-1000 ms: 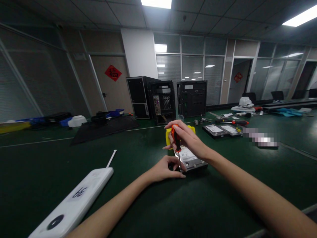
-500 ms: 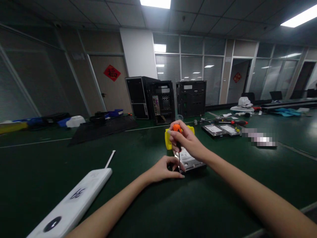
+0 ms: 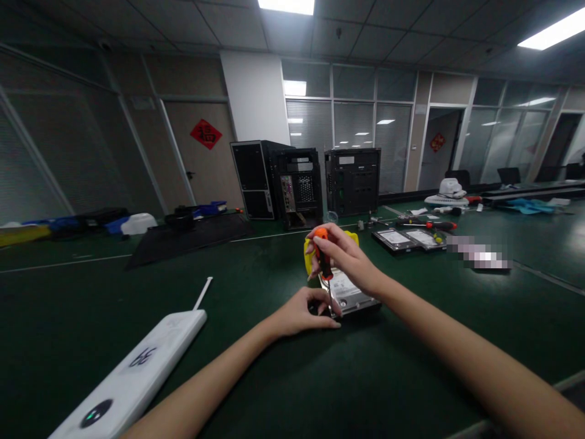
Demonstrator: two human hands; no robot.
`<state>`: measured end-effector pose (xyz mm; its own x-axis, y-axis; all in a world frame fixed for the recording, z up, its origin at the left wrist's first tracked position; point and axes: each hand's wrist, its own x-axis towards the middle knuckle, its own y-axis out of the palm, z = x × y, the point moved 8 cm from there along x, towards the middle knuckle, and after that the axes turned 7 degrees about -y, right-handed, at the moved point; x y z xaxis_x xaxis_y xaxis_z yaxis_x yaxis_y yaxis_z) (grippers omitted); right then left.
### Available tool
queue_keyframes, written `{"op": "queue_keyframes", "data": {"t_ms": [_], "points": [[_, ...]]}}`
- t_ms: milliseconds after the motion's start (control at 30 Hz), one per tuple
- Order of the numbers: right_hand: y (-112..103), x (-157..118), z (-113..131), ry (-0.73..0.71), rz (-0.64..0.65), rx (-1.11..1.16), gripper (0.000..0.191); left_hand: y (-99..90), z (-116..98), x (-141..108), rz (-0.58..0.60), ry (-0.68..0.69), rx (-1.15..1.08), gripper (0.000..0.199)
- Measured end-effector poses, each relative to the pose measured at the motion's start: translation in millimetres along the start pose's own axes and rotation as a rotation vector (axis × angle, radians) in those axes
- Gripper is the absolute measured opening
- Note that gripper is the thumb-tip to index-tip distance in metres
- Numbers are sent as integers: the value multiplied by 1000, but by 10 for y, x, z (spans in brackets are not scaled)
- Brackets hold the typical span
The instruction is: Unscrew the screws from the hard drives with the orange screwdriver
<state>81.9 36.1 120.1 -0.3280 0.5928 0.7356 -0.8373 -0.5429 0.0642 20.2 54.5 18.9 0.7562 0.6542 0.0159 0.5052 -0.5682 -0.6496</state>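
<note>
A silver hard drive (image 3: 350,292) lies on the green table, label up. My right hand (image 3: 340,253) is closed around the orange and black handle of a screwdriver (image 3: 325,263), which stands nearly upright with its tip at the drive's near left corner. At that same corner, my left hand (image 3: 306,314) grips the drive's edge between curved fingers and thumb. Behind my right hand, a yellow object (image 3: 308,259) is partly hidden.
Two more hard drives (image 3: 393,239) lie at the right, with a red and black screwdriver (image 3: 441,225) behind them. Computer cases (image 3: 351,183) stand at the back. A white device marked 39 (image 3: 150,360) occupies the left front.
The fingers of my right hand have shifted on the screwdriver handle, and more of the handle shows. The handle's top has moved slightly left. My left hand stays in place.
</note>
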Motion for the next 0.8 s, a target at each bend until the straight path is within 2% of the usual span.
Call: {"op": "queue_keyframes", "data": {"t_ms": [300,467,667,800], "points": [[3,-34,-73,42,0,-27,28,-11,1,-12,-5,-30,-2,30],[4,-53,-31,10,-48,-77,45,-6,2,-12,1,-16,4,29],[40,-59,-2,13,-43,-4,31,-1,17,-3,-1,-3,-29,28],[-41,-27,21,-24,-87,-50,20,-5,8,-1,4,-6,-33,29]]}}
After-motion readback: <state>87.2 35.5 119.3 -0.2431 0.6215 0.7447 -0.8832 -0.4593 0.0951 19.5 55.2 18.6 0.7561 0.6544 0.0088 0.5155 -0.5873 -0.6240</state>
